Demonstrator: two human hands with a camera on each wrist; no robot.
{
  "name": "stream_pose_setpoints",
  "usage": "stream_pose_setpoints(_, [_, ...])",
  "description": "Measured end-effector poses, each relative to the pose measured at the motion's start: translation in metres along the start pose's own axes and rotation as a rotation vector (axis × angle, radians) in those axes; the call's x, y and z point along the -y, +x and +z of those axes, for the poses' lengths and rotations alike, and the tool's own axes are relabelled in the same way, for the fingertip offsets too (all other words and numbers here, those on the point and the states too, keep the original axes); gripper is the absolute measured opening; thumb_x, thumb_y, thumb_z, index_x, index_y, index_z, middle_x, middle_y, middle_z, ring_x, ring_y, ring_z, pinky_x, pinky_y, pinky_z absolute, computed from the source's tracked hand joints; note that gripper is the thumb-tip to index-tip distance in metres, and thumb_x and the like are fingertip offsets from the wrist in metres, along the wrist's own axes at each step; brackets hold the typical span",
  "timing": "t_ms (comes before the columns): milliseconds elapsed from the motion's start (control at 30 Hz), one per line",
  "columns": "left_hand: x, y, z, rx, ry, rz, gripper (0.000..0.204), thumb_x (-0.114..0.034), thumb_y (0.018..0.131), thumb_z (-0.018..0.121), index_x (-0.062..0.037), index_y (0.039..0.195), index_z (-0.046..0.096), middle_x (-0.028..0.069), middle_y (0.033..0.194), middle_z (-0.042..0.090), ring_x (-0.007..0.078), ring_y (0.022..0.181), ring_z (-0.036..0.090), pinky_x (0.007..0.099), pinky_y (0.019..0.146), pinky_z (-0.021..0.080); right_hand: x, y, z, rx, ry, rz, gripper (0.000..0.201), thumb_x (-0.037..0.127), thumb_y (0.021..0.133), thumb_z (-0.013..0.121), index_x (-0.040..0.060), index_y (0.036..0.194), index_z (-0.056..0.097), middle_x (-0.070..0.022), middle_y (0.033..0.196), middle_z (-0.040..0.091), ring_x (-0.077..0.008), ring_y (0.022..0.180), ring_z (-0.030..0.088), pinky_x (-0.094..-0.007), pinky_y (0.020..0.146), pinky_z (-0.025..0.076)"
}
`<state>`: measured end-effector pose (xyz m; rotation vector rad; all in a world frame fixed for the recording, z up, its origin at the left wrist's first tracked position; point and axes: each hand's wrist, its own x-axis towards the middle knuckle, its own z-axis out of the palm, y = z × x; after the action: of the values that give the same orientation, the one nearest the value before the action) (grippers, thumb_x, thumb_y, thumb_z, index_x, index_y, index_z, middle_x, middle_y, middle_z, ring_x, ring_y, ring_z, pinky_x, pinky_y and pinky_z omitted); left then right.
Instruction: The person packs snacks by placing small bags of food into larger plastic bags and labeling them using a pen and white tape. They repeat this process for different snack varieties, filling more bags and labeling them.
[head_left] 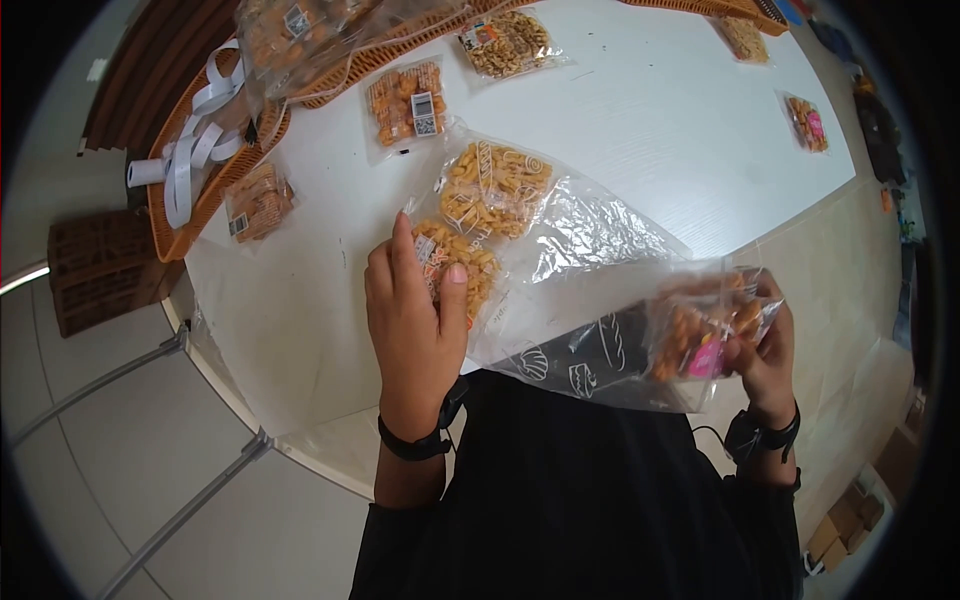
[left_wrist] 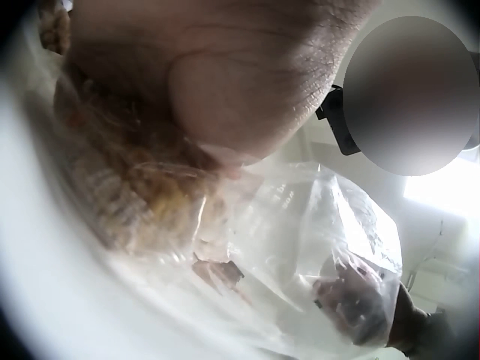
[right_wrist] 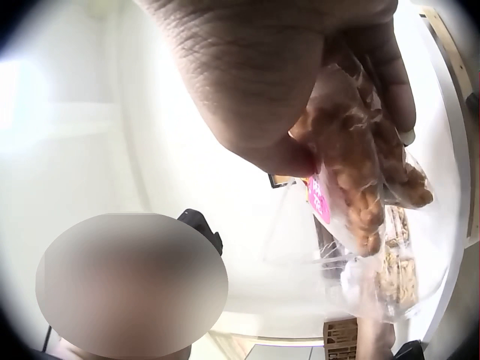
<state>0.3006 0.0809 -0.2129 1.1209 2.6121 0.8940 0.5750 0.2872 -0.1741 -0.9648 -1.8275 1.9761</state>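
A large clear plastic bag [head_left: 590,225] printed with white pastry drawings lies across the table's near side. Inside its left end are two packets of yellow snacks [head_left: 495,190]. My left hand [head_left: 410,315] grips that end, the thumb on top of the lower packet and the fingers along its left edge. At the bag's other end, my right hand [head_left: 770,365] pinches a packet of brown snacks [right_wrist: 349,172] with a pink label; another brown bulge shows behind it in the right wrist view. The bag's film overlaps this packet in the head view.
Packets of orange snacks [head_left: 405,100], light nutty snacks [head_left: 510,45] and brownish snacks [head_left: 260,200] lie beyond the bag. A wicker tray [head_left: 175,240] with white ribbon [head_left: 180,170] stands at the left. Another pink-labelled packet [head_left: 805,125] lies at the far right.
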Motion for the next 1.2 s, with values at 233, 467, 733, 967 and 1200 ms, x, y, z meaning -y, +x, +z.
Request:
stream_pose_setpoints(233, [-0.003, 0.001, -0.001, 0.029, 0.002, -0.025, 0.061, -0.022, 0.096, 0.056, 0.0095, 0.145, 0.037, 0.0272, 0.130, 0.048, 0.0415, 0.119, 0.051, 0.0480, 0.100, 0.044, -0.010, 0.003, 0.012, 0.035, -0.009, 0.018, 0.055, 0.015, 0.082, 0.075, -0.0021, 0.127, 0.050, -0.0090, 0.114, 0.060, -0.0170, 0.105, 0.059, -0.0332, 0.095, 0.047])
stream_pose_setpoints(467, [-0.006, 0.002, -0.002, 0.054, 0.003, -0.049, 0.061, -0.021, 0.096, 0.054, 0.0092, 0.146, 0.035, 0.0270, 0.131, 0.047, 0.0402, 0.119, 0.051, 0.0470, 0.101, 0.044, -0.002, 0.030, 0.030, 0.127, -0.212, -0.180, 0.052, 0.018, 0.083, 0.076, -0.0040, 0.123, 0.052, -0.0145, 0.104, 0.066, -0.0230, 0.094, 0.066, -0.0340, 0.086, 0.051])
stream_pose_setpoints(733, [-0.005, 0.003, -0.001, 0.056, 0.013, -0.035, 0.060, -0.017, 0.095, 0.053, 0.0076, 0.147, 0.034, 0.0265, 0.131, 0.046, 0.0401, 0.119, 0.051, 0.0471, 0.101, 0.043, 0.001, 0.039, 0.023, 0.396, -0.332, -0.368, 0.052, 0.015, 0.080, 0.078, -0.0007, 0.124, 0.055, -0.0188, 0.106, 0.068, -0.0353, 0.091, 0.069, -0.0384, 0.081, 0.054])
stream_pose_setpoints(967, [-0.008, 0.005, 0.001, 0.072, 0.025, -0.064, 0.061, -0.013, 0.094, 0.052, 0.0064, 0.149, 0.032, 0.0258, 0.132, 0.045, 0.0398, 0.121, 0.049, 0.0470, 0.103, 0.042, -0.001, 0.038, 0.030, 0.458, -0.343, -0.256, 0.058, 0.014, 0.078, 0.081, -0.0014, 0.128, 0.055, -0.0174, 0.112, 0.066, -0.0310, 0.098, 0.067, -0.0385, 0.086, 0.051])
stream_pose_setpoints(1200, [-0.014, -0.005, 0.003, 0.013, 0.011, -0.193, 0.060, -0.011, 0.095, 0.050, 0.0048, 0.150, 0.031, 0.0245, 0.129, 0.043, 0.0384, 0.122, 0.048, 0.0463, 0.104, 0.041, 0.012, 0.046, 0.034, 0.416, -0.338, -0.198, 0.056, 0.016, 0.079, 0.079, -0.0022, 0.127, 0.055, -0.0180, 0.110, 0.067, -0.0310, 0.097, 0.068, -0.0381, 0.084, 0.051])
